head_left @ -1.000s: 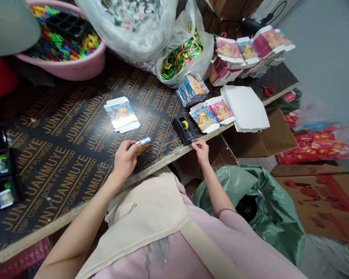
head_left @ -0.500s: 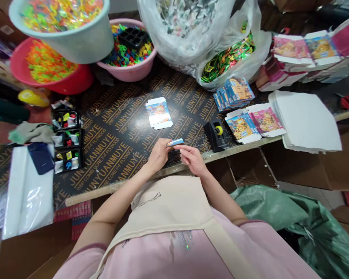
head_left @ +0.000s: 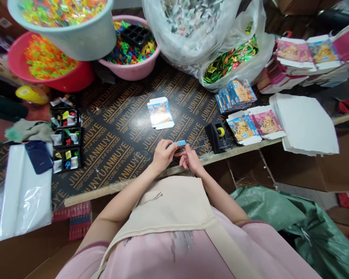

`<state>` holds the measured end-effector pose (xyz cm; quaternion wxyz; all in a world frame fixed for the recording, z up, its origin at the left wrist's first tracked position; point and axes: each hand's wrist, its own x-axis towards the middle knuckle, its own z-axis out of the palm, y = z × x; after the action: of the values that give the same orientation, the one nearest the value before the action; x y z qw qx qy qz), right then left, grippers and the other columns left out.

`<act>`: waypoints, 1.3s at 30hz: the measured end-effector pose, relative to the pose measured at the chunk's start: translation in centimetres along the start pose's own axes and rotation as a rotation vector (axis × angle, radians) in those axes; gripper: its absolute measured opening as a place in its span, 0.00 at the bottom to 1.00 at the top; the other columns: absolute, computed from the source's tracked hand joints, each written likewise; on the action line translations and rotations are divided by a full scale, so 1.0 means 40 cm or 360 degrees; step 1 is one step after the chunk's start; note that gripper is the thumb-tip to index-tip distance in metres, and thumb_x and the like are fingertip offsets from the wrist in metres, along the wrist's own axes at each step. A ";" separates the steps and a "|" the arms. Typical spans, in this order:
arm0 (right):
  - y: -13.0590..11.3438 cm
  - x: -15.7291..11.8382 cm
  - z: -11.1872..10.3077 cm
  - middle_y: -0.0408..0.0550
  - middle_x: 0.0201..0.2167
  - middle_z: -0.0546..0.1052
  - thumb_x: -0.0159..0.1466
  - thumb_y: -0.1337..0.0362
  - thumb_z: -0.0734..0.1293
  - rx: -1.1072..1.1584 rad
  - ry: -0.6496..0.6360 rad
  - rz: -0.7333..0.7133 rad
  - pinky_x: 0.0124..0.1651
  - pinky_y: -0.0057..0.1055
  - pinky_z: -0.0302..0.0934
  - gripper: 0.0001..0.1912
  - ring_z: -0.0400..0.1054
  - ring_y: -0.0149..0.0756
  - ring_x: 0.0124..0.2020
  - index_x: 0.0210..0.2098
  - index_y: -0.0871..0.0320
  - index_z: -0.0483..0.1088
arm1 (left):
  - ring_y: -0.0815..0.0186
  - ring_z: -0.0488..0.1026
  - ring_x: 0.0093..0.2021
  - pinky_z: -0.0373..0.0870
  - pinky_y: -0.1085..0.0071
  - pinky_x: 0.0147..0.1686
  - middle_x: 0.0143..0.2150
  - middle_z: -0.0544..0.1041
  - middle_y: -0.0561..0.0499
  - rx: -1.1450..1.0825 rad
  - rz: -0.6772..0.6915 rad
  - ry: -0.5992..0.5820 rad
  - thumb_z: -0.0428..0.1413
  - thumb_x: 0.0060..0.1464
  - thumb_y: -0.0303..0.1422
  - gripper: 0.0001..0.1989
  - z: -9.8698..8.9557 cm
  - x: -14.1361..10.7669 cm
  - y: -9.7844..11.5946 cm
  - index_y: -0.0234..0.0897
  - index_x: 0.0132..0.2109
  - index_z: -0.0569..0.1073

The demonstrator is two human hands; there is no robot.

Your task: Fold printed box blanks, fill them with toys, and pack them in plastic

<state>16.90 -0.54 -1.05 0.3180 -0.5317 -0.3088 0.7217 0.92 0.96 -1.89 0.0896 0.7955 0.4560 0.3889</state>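
My left hand [head_left: 162, 155] is closed around a small blue cardboard box [head_left: 179, 143], seen edge-on just above the table's front edge. My right hand [head_left: 191, 159] is at the box's right end, its index finger against that end and the other fingers curled below. The box's underside is hidden. Beyond my hands, a flat printed carton [head_left: 160, 113] lies on the dark plywood table [head_left: 119, 135]. To the right stands a black tape dispenser [head_left: 216, 137] with a yellow core.
Stacked blue boxes [head_left: 237, 95], flat cartons [head_left: 244, 126] and white card sheets [head_left: 305, 124] are at right. Black trays of small toys [head_left: 68, 139] line the left. Along the back stand a pale blue tub [head_left: 75, 42], a pink basin [head_left: 130, 71] and a clear plastic bag [head_left: 192, 50].
The box has turned slightly and shifted a little to the right with my left hand. My right index finger has moved from the near side to the box's right end.
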 end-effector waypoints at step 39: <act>-0.254 0.301 0.068 0.49 0.43 0.69 0.51 0.53 0.78 -0.1357 -0.0031 -0.1643 0.44 0.37 0.66 0.23 0.68 0.41 0.41 0.42 0.55 0.72 | 0.60 0.74 0.41 0.71 0.63 0.46 0.38 0.77 0.52 -0.1144 -0.1008 -0.0129 0.61 0.37 0.27 0.19 -0.076 0.116 -0.166 0.36 0.42 0.74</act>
<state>12.81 14.82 0.72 0.3817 -0.3884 -0.7846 0.2964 -4.26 7.77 -0.65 0.4907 0.5505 0.5087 0.4442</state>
